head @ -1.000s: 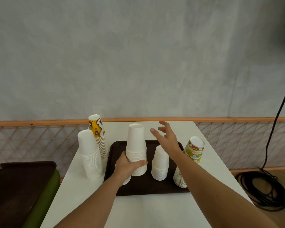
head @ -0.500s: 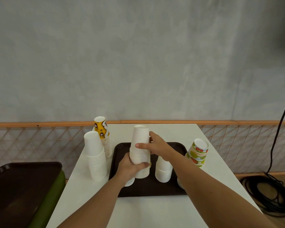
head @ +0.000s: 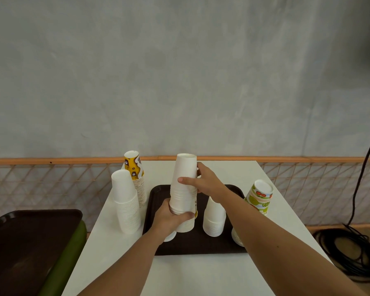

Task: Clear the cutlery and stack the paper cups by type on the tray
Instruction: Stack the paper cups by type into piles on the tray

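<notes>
Cup stack gripped over the tray

Left hand wraps its base; right hand clasps its upper half. It stands upright over the tray's middle. Light, crushable paper, likely wobbly: best held low, at the stiff nested rims.

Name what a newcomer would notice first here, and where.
First the tall white cup stack in the middle, over the dark tray, with the left hand gripping its lower part and the right hand its upper part. Next the bright printed stacks: a yellow stack at the table's far left and a green fruit-print stack, tilted, at the tray's right edge.
</notes>
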Tool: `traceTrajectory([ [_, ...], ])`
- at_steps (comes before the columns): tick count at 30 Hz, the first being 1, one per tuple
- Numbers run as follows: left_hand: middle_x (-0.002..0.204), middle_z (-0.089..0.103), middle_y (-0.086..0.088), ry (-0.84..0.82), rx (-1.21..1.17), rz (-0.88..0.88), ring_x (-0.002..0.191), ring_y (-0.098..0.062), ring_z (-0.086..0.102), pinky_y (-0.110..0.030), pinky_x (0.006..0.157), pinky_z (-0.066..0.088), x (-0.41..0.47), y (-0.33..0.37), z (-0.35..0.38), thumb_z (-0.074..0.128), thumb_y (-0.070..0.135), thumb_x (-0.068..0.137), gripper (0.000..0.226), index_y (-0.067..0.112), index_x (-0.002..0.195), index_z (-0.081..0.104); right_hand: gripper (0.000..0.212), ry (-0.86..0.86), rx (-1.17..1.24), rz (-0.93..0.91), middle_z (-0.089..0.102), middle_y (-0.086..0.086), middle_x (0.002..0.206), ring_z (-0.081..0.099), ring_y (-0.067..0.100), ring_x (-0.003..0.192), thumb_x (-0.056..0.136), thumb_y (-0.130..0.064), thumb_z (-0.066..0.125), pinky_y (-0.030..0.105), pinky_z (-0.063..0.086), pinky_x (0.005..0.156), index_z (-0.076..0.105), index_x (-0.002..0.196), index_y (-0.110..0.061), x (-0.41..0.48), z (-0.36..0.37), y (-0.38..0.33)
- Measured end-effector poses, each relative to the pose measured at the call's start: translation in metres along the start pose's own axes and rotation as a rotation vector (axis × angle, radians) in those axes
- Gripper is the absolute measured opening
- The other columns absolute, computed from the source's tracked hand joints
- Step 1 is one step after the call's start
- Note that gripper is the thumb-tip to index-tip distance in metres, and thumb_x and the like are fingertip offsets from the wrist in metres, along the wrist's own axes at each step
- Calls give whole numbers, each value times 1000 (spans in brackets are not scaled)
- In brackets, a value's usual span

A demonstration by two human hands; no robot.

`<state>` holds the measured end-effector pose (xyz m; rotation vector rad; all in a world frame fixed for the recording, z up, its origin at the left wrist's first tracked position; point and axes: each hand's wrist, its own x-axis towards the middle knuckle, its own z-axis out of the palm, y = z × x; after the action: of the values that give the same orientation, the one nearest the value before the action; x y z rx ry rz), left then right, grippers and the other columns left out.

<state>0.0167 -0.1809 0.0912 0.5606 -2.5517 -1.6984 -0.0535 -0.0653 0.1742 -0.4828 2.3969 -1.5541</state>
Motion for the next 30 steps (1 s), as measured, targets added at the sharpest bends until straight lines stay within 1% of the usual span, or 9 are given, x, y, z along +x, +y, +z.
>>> traceTrajectory([
  [3,129,52,-2,1,-13,0,114,-17,49,-33,96,42,0,0,3,80,32,69,79,19,134,37,67,5,24,-7,49,-6,111,51,15,101,78,-33,74,30,51,81,39,133,-20,1,-5,-4],
  [7,128,53,-2,-13,-37,14,116,-19,49,-34,96,42,2,-2,5,81,32,68,79,19,133,38,66,5,54,-8,53,-4,111,54,14,98,76,-32,75,24,51,70,40,132,-20,3,-12,-7],
  [10,128,52,-1,-16,-23,21,115,-17,49,-35,97,42,3,-3,8,81,33,68,80,20,134,37,65,24,46,-13,53,-2,111,54,15,97,76,-32,75,27,52,74,42,130,-19,5,-16,-8],
  [12,128,52,-1,-13,-30,27,109,-14,47,-34,96,42,5,-3,9,81,32,68,81,20,134,37,64,41,40,-16,52,-3,109,53,16,98,76,-32,75,31,52,78,42,129,-19,6,-19,-9],
  [18,127,51,1,-15,-42,27,103,-11,43,-26,87,38,9,-3,16,81,32,68,82,22,135,35,59,111,65,-49,53,-4,101,56,20,100,74,-28,77,41,55,84,44,122,-20,12,-31,-11],
  [20,127,51,2,-22,-50,28,104,-11,44,-26,86,39,10,-4,19,82,32,67,83,22,135,35,60,136,66,-54,54,-2,102,56,21,100,73,-28,77,41,55,84,44,123,-20,14,-37,-12],
  [24,127,51,1,-41,-81,30,107,-13,46,-27,87,41,12,-5,23,82,30,67,82,20,134,37,62,161,119,-35,56,4,114,57,24,103,74,-27,77,42,56,83,43,125,-20,17,-50,-14],
  [27,125,53,0,-45,-105,22,110,-16,48,-30,89,44,14,-4,26,83,29,65,81,19,132,39,55,167,167,-29,57,6,114,59,22,100,74,-24,77,43,57,80,45,119,-22,17,-61,-15],
  [30,124,55,1,-49,-131,17,110,-16,50,-30,87,44,15,-5,29,84,26,63,80,18,130,41,56,202,202,-45,58,7,114,59,23,100,75,-22,76,43,57,79,46,122,-18,17,-73,-16],
])
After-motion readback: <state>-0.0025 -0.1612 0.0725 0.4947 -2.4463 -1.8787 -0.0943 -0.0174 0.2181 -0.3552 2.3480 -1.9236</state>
